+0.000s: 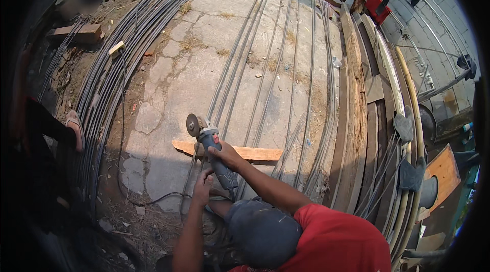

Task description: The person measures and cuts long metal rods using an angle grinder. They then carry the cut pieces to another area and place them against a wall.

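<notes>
Fingers of the right hand (224, 153) are closed around the grey body of the angle grinder (212, 152), and the left hand (202, 186) grips its rear end near the cable. Its disc (193, 125) stands at the left end of a wooden plank (255, 153), which lies across long steel rods (265, 78) on the concrete ground (168, 83).

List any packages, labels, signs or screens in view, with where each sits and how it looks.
No signs or screens show.
Red label: small patch on the blue-grey angle grinder, just ahead of the right hand.
Red container: boxy, far upper right by the planks; whether it is a package is unclear.
</notes>
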`<state>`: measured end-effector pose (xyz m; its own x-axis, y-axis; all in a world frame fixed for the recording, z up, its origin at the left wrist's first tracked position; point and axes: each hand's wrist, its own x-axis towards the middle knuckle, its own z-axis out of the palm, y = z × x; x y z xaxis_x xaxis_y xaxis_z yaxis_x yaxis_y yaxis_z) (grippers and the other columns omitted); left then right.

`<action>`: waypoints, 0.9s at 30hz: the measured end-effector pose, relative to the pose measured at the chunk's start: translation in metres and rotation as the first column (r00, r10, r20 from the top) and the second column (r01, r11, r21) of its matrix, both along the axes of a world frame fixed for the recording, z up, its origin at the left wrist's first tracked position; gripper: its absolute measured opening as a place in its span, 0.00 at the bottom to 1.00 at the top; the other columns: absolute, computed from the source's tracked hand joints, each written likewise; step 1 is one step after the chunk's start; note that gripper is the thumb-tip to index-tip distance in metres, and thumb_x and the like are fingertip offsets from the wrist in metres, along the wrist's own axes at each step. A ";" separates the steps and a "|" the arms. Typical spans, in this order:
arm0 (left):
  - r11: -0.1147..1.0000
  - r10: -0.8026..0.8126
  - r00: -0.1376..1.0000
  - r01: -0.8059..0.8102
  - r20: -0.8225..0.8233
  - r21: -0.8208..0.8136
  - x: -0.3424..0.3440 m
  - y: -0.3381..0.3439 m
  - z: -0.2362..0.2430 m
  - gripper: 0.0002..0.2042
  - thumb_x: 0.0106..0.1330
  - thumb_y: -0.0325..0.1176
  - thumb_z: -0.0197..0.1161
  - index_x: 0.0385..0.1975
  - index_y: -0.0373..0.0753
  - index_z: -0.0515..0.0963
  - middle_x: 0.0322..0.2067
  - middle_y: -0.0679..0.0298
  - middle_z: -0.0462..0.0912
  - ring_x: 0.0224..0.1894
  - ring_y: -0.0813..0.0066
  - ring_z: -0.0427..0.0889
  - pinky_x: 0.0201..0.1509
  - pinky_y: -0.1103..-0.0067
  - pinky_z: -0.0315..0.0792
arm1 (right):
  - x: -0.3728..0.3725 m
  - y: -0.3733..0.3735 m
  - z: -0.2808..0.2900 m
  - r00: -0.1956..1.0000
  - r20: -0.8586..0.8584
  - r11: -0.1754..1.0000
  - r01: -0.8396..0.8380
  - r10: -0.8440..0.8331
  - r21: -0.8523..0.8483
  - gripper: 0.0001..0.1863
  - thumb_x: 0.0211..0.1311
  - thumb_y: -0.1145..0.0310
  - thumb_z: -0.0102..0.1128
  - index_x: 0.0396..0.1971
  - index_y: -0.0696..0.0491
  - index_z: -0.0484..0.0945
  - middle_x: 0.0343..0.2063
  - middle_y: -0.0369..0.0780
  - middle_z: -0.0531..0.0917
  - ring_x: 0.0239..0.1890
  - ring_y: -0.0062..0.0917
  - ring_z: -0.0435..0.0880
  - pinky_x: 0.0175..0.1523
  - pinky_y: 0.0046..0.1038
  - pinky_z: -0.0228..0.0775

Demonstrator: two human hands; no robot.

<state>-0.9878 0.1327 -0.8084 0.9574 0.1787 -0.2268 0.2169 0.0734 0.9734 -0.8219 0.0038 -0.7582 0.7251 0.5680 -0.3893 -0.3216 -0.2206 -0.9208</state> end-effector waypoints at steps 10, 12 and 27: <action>0.802 -0.276 0.954 0.296 -0.117 0.519 0.041 -0.080 0.105 0.35 0.64 0.46 0.70 0.62 0.29 0.65 0.50 0.41 0.78 0.52 0.40 0.79 0.56 0.59 0.71 | -0.031 -0.042 0.052 0.893 0.225 0.828 0.447 -0.390 -0.340 0.44 0.47 0.60 0.72 0.63 0.61 0.62 0.47 0.60 0.81 0.50 0.52 0.83 0.56 0.44 0.74; 0.675 -0.449 0.889 0.401 -0.086 0.619 0.025 -0.056 0.098 0.30 0.64 0.43 0.70 0.60 0.32 0.71 0.50 0.43 0.80 0.49 0.44 0.82 0.53 0.60 0.75 | -0.034 -0.098 0.039 0.810 0.340 0.770 0.573 -0.478 -0.283 0.44 0.47 0.61 0.70 0.64 0.60 0.61 0.46 0.60 0.81 0.50 0.51 0.83 0.57 0.44 0.74; 0.769 0.484 0.644 0.009 -0.592 0.639 -0.324 0.160 -0.061 0.15 0.71 0.38 0.61 0.48 0.34 0.80 0.42 0.53 0.84 0.46 0.58 0.83 0.53 0.67 0.75 | -0.042 -0.409 -0.074 0.633 0.648 0.110 0.746 -0.423 -0.656 0.38 0.46 0.59 0.73 0.58 0.59 0.73 0.47 0.56 0.84 0.50 0.50 0.84 0.56 0.44 0.75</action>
